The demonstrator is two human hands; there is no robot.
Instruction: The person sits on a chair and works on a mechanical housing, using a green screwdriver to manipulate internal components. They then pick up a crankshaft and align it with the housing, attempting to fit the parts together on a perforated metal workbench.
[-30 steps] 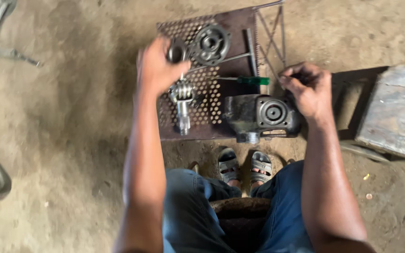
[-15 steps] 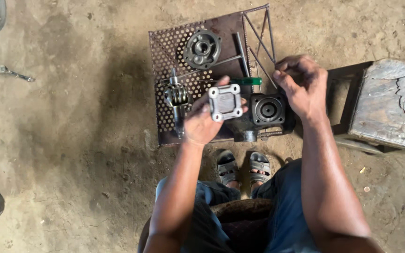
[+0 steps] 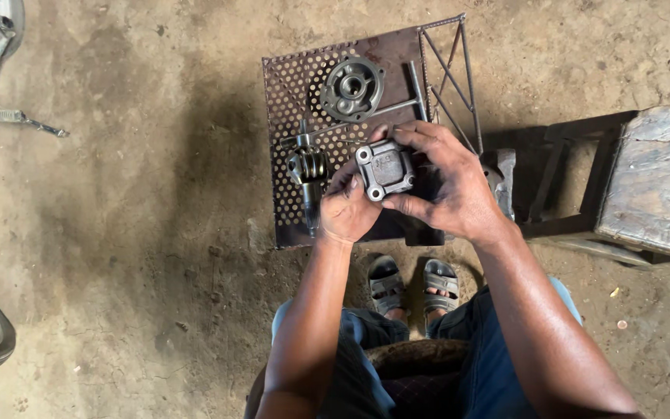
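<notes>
From the head camera, looking straight down, both hands meet over a rusty perforated metal stand set on a dirt floor. The left hand cups a small square grey metal cover plate with a bolt hole at each corner from below and from the left, fingers curled up against its edge. The right hand closes over the plate's right side, thumb pressed along the lower edge and fingers bent over the top, so the plate is clamped between the two hands just above the stand's middle. On the stand, beyond the hands, lies a round dark metal housing with a central bore; a toothed gear shaft lies just left of the left hand, and a thin steel T-shaped rod runs between housing and plate. A weathered wooden stool stands to the right, and sandalled feet rest below the stand.
</notes>
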